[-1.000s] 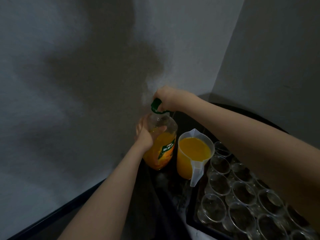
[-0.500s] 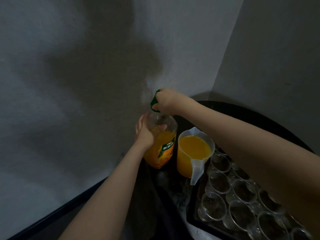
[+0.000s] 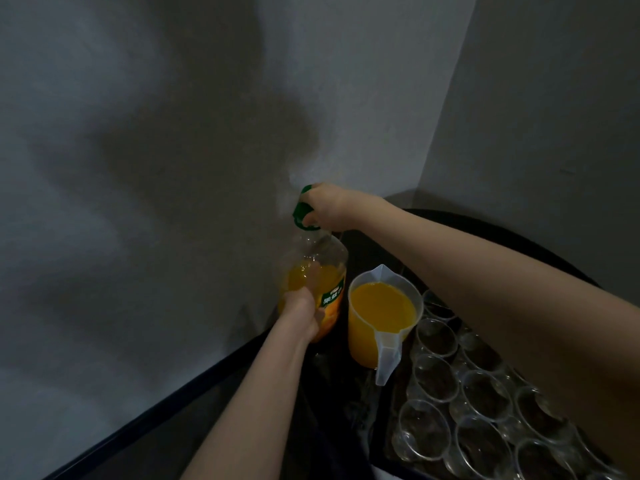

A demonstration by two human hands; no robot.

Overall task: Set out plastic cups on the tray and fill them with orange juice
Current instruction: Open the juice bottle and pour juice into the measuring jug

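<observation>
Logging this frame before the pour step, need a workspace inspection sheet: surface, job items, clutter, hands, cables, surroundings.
Surface: dark table in a wall corner.
Job's things: juice bottle, partly full, upright near the wall; green cap at its neck; clear jug full of orange juice, right of the bottle; empty plastic cups in rows on the black tray.
Clutter: nothing seen.
Hands: left hand grips the bottle body; right hand grips the cap.
Cables: nothing seen.
Surroundings: grey walls, dim light, a shadow on the left wall.
</observation>
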